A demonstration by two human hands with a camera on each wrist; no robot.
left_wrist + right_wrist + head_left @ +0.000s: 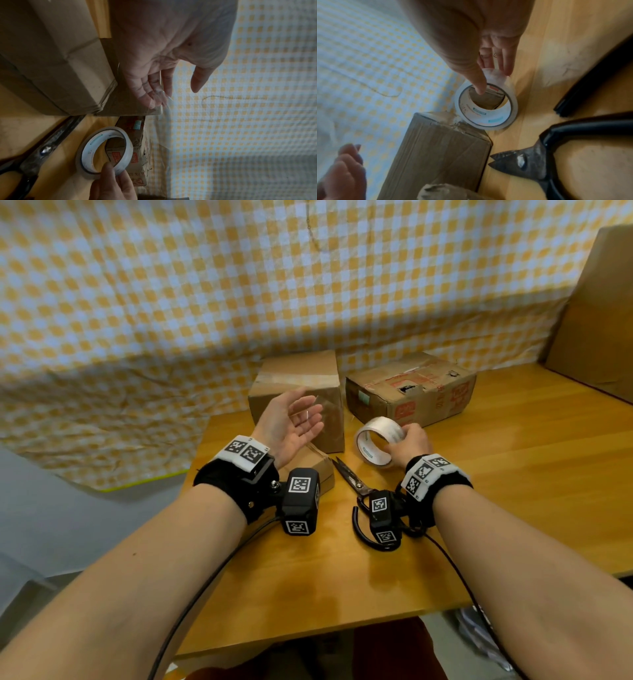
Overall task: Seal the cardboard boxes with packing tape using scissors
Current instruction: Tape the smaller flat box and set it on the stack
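Note:
My right hand (400, 440) grips the roll of clear packing tape (376, 440), which stands tilted on the table. In the right wrist view the thumb reaches into the roll's (488, 108) core and the fingers lie on its outside. My left hand (310, 412) is raised, palm up, with straight fingers in front of the plain cardboard box (298, 392). A clear strip of tape (154, 97) clings across its fingers. A small flat box (313, 465) lies under that wrist. Black-handled scissors (352, 484) lie shut on the table between my wrists. A worn printed box (411, 388) stands behind the roll.
A wooden table (496, 474) carries everything, with its front edge near my body. A tall cardboard box (599, 320) stands at the far right. A yellow checked cloth (171, 302) hangs behind and drapes to the left. Cables run from both wrist cameras.

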